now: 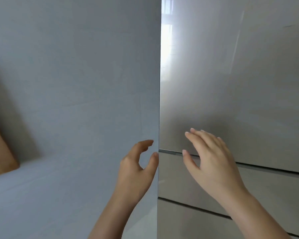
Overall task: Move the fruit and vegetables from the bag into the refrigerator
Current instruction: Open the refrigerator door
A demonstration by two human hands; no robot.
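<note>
**Q:** Fridge: location, condition?
**A:** Fridge [231, 75] fills R half of view. Glossy beige front, all shut. Top door [248, 109] sits above a lower panel [179, 183], w/ a dark upper seam [266, 168] between them. A second seam [197, 207] runs below that panel. Window glare on top door nr its L edge.

**Q:** Hands?
**A:** Both raised before the fridge, apart from each other, holding nothing. L hand [135, 171] is at fridge's L edge, level w/ upper seam. Its fingers are loosely curled and its thumb tip is at the edge; contact cannot be confirmed. R hand [209, 159] is in front of top door's lower L corner, fingers straight & spread, palm across the upper seam. Touching the front or not: cannot tell.

**Q:** Surroundings?
**A:** Grey wall [67, 66] L of fridge, w/ a pale bench [41, 195] below it. Wood board [0, 152] at far L leans on the wall, foot on the bench, partly cut off by frame edge.
</note>
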